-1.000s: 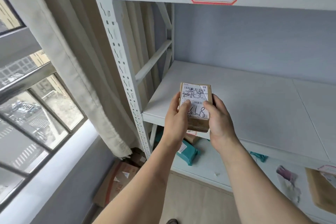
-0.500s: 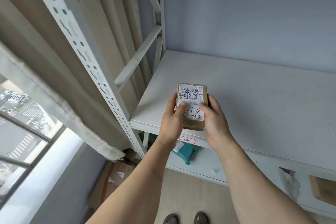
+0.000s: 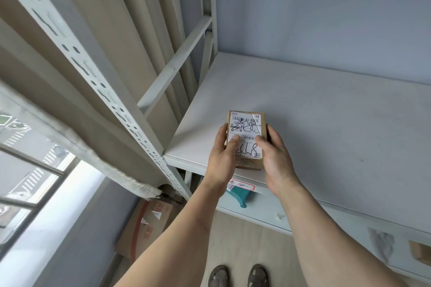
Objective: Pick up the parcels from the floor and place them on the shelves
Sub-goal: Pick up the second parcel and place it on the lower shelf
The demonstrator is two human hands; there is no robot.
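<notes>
Head view: parcel [image 3: 246,139] is clamped between left hand [image 3: 222,158] and right hand [image 3: 276,161], thumbs on the label, fingers wrapped round its sides. Long axis points away from the wrists, into the shelf [image 3: 326,119]. Its near end sits at the shelf's front edge; whether it touches the board, can't tell. Bare board lies ahead of both hands, equally near.

A single head-worn wide-angle view is given, aimed forward and steeply down along both forearms. The white metal shelf board [image 3: 326,109] is seen from above at close range, the pale wooden floor [image 3: 242,240] lies far below, and straight edges are bowed near the borders
</notes>
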